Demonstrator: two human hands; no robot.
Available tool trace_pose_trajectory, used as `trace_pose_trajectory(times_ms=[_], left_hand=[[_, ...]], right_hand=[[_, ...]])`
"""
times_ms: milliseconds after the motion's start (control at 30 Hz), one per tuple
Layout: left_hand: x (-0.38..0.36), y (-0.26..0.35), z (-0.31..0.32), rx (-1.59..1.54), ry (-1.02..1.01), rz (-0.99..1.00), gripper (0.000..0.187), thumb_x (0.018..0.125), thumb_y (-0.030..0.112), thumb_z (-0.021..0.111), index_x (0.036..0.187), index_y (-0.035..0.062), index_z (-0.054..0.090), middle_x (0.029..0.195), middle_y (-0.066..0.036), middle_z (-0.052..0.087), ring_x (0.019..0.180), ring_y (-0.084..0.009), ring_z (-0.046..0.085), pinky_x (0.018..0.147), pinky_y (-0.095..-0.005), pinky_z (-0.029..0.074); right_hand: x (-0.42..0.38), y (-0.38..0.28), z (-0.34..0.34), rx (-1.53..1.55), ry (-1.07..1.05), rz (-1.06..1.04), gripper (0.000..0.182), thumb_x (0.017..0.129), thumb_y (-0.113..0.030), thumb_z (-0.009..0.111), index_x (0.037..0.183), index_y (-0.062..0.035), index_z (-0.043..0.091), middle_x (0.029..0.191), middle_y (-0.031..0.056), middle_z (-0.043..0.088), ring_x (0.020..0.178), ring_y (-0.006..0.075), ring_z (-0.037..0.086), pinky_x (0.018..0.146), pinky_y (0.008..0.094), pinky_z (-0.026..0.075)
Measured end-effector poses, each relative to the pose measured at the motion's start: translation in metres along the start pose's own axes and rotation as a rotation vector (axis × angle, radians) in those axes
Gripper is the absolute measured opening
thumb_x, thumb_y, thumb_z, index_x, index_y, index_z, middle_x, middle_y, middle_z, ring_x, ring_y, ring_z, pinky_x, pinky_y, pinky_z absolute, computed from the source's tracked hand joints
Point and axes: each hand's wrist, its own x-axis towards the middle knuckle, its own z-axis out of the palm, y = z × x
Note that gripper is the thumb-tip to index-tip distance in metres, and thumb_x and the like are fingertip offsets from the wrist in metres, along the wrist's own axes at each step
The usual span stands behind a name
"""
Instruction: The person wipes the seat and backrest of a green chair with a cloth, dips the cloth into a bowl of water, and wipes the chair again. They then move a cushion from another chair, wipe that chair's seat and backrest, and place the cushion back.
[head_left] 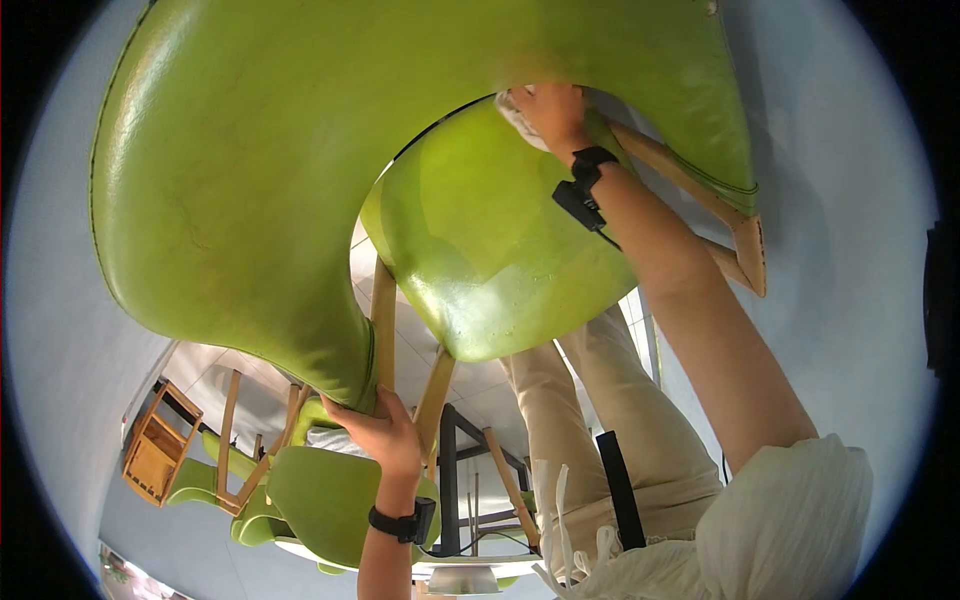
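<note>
A green padded chair [240, 180] with wooden legs fills the upper part of the head view, its curved backrest nearest to me. My left hand [385, 435] is closed on the lower end of the backrest, beside a wooden leg. Through the opening under the backrest shows the shiny green seat [490, 230]. My right hand [550, 115] is at the far edge of this seat, closed on a white cloth [518, 118] that it presses against the seat. Part of the cloth is hidden under the fingers.
More green chairs [320, 500] with wooden legs stand at lower left, near a round table [440, 568]. Beyond them is a wooden high chair or stand [160, 450]. A pale wall [840, 200] runs along the right. My legs [620, 410] are close to the seat.
</note>
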Motion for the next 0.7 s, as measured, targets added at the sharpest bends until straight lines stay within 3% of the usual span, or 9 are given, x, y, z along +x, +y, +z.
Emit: trace_pose_trajectory(times_ms=[100, 167, 233, 300, 367, 500, 600, 700], left_hand=[[0.001, -0.005, 0.000, -0.022, -0.002, 0.023, 0.068, 0.089, -0.001, 0.055, 0.145, -0.0046, 0.018, 0.133, -0.027, 0.040, 0.119, -0.0369, 0.047, 0.102, -0.0440, 0.036], [-0.001, -0.006, 0.000, -0.044, -0.005, 0.025, 0.068, 0.088, -0.001, 0.055, 0.145, -0.0048, 0.018, 0.134, -0.027, 0.039, 0.119, -0.0363, 0.046, 0.103, -0.0433, 0.035], [0.000, -0.002, -0.001, -0.033, -0.004, 0.024, 0.067, 0.088, -0.002, 0.055, 0.145, -0.0052, 0.018, 0.134, -0.026, 0.039, 0.120, -0.0358, 0.045, 0.105, -0.0426, 0.034], [0.001, 0.000, 0.000, -0.072, 0.001, 0.010, 0.067, 0.088, -0.002, 0.055, 0.144, -0.0058, 0.019, 0.134, -0.026, 0.039, 0.121, -0.0357, 0.044, 0.105, -0.0421, 0.032], [0.002, 0.001, 0.000, -0.073, 0.002, -0.002, 0.067, 0.088, -0.002, 0.056, 0.144, -0.0062, 0.019, 0.133, -0.027, 0.040, 0.121, -0.0359, 0.044, 0.106, -0.0420, 0.032], [0.002, 0.000, 0.001, 0.015, 0.016, 0.057, 0.069, 0.087, 0.001, 0.058, 0.143, -0.0075, 0.017, 0.125, -0.030, 0.046, 0.114, -0.0407, 0.051, 0.098, -0.0448, 0.039], [0.004, 0.000, 0.001, 0.086, 0.024, 0.088, 0.071, 0.087, 0.002, 0.059, 0.143, -0.0079, 0.015, 0.124, -0.031, 0.048, 0.111, -0.0426, 0.054, 0.095, -0.0457, 0.042], [0.004, 0.001, 0.001, 0.066, 0.016, 0.066, 0.071, 0.087, 0.000, 0.058, 0.143, -0.0082, 0.015, 0.128, -0.031, 0.044, 0.114, -0.0413, 0.051, 0.097, -0.0449, 0.040]], right_hand=[[-0.010, -0.043, 0.014, -0.087, -0.119, 0.001, 0.041, 0.080, -0.042, 0.070, 0.109, -0.0130, 0.065, 0.089, 0.0179, 0.067, 0.078, 0.0354, 0.067, 0.068, 0.0443, 0.055], [-0.026, -0.088, 0.029, -0.010, -0.261, -0.054, 0.038, 0.079, -0.038, 0.069, 0.108, -0.0146, 0.067, 0.111, 0.0110, 0.065, 0.098, 0.0305, 0.064, 0.078, 0.0429, 0.055], [-0.053, -0.131, 0.043, 0.078, -0.267, -0.209, 0.040, 0.078, -0.036, 0.070, 0.114, -0.0178, 0.064, 0.121, 0.0080, 0.062, 0.112, 0.0294, 0.058, 0.084, 0.0413, 0.054], [-0.091, -0.162, 0.060, 0.128, -0.236, -0.411, 0.044, 0.079, -0.030, 0.068, 0.121, -0.0206, 0.060, 0.131, 0.0049, 0.056, 0.122, 0.0276, 0.051, 0.093, 0.0394, 0.051], [-0.125, -0.183, 0.068, 0.117, -0.159, -0.506, 0.047, 0.078, -0.027, 0.067, 0.124, -0.0222, 0.058, 0.134, 0.0037, 0.053, 0.123, 0.0262, 0.050, 0.097, 0.0385, 0.048], [-0.195, -0.183, 0.058, 0.106, -0.143, -0.672, 0.053, 0.078, -0.021, 0.063, 0.130, -0.0249, 0.053, 0.139, 0.0030, 0.049, 0.124, 0.0256, 0.048, 0.104, 0.0375, 0.043], [-0.244, -0.164, 0.032, 0.201, -0.318, -0.532, 0.052, 0.079, -0.020, 0.060, 0.130, -0.0257, 0.052, 0.139, 0.0036, 0.048, 0.127, 0.0263, 0.047, 0.105, 0.0383, 0.042], [-0.298, -0.131, 0.021, 0.182, -0.432, -0.757, 0.048, 0.082, -0.019, 0.058, 0.129, -0.0251, 0.051, 0.141, 0.0039, 0.047, 0.132, 0.0258, 0.043, 0.109, 0.0385, 0.040]])
